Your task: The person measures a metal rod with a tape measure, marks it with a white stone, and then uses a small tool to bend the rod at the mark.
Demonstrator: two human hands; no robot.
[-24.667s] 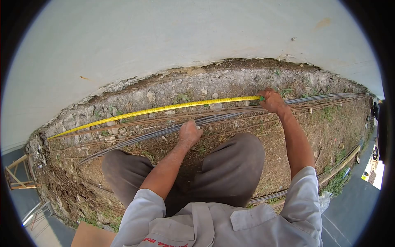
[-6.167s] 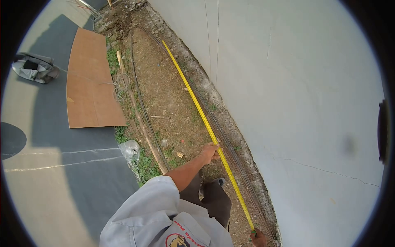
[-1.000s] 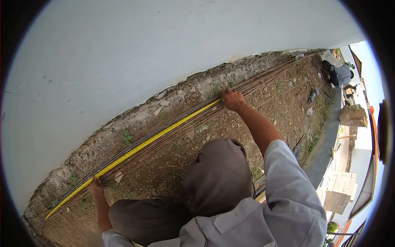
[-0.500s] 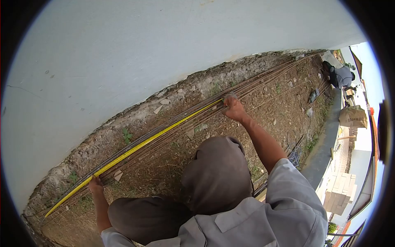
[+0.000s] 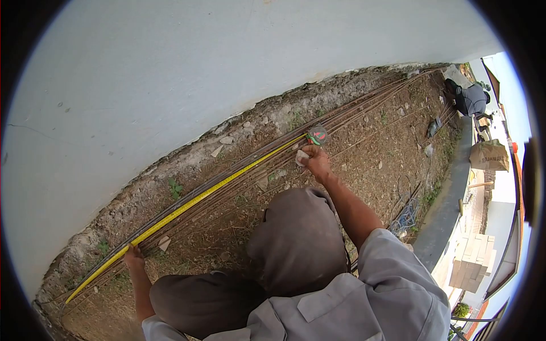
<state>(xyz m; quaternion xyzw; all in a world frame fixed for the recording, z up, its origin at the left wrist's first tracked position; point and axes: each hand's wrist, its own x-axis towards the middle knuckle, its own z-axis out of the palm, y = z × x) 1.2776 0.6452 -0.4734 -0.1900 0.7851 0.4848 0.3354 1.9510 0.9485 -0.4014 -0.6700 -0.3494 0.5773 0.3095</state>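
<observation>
A yellow tape measure blade is drawn out along a bundle of long, thin rusty rods. Its round case, dark with red and green markings, rests on the rods at the upper end. Just below the case, my right hand pinches a small flat whitish piece, which looks like a stone or tile chip. Down at the lower left, my left hand has its fingers closed at the edge of the blade, holding it against the rods.
A pale wall rises along the far side, with rough rubble at its foot. Another person crouches at the upper right. Near a low grey ledge are a brown paper sack, stacked blocks and tangled blue cord.
My right hand has let go of the tape measure case, moved slightly down and left, and now holds the whitish piece. My left hand stays at the blade.
</observation>
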